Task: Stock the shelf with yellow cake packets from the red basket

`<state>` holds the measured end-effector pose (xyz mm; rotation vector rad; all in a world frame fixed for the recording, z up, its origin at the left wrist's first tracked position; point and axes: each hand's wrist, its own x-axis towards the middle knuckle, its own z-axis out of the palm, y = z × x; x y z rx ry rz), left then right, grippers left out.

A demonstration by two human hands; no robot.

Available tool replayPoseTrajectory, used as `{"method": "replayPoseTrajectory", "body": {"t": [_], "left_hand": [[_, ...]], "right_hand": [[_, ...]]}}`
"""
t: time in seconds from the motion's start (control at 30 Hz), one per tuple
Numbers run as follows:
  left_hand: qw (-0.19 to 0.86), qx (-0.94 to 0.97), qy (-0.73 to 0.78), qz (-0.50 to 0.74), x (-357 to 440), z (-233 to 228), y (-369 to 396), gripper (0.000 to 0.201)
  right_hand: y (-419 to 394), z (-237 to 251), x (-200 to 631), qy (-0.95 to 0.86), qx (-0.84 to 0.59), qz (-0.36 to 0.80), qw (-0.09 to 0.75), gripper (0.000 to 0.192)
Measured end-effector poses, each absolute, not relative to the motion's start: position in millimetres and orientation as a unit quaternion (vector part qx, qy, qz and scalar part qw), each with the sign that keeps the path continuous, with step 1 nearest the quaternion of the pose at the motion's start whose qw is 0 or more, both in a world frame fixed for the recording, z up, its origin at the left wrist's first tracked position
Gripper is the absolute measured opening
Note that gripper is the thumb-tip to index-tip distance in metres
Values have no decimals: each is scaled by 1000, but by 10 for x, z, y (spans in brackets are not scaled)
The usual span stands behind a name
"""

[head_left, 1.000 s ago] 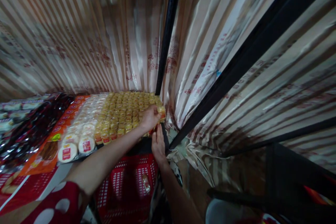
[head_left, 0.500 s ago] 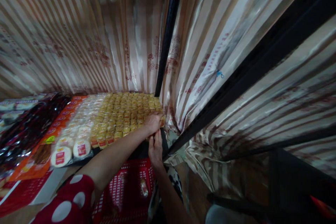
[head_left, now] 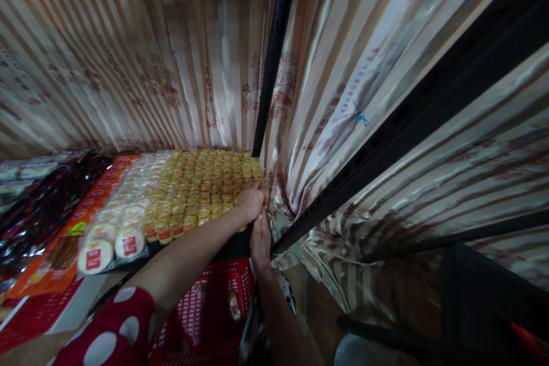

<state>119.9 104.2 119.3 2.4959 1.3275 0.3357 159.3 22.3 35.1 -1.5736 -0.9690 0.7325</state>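
My left hand [head_left: 251, 201] reaches across to the front right corner of a block of small yellow-wrapped snack packets [head_left: 201, 180]. Its fingers are curled down over a packet at that corner, mostly hidden beneath the hand. Just below, my right hand [head_left: 259, 234] points upward with its fingers close together, touching the left hand. Its fingertips are covered, and whatever they hold cannot be made out. The packets stand in tight rows on a dark shelf [head_left: 234, 247].
White round packaged cakes [head_left: 130, 242] and orange bags [head_left: 51, 266] lie left of the yellow rows, then dark shiny packs [head_left: 47, 211]. A red basket [head_left: 201, 317] with a small packet sits below. Black posts [head_left: 274, 63] and striped curtains [head_left: 193, 68] bound the shelf.
My right hand has shifted slightly right and up, tighter against the left. An orange-tinted packet edge beside the left fingers is now hidden. The view has moved a little.
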Motion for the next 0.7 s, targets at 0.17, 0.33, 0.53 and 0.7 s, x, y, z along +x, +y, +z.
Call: {"method": "replayPoseTrajectory", "body": {"t": [0.17, 0.33, 0.53, 0.7], "left_hand": [[144, 876, 441, 131, 1151, 1176, 1060, 32], [130, 897, 404, 123, 1109, 1131, 1083, 19], [143, 885, 423, 128, 1146, 1084, 1119, 19], [143, 879, 416, 185, 1106, 1061, 1071, 29]], "right_hand": [[269, 322, 1577, -409, -668, 312, 538, 66], [256, 289, 1573, -403, -675, 301, 539, 69], [267, 276, 1601, -405, -679, 312, 526, 69], [224, 294, 1592, -421, -676, 285, 534, 68]]}}
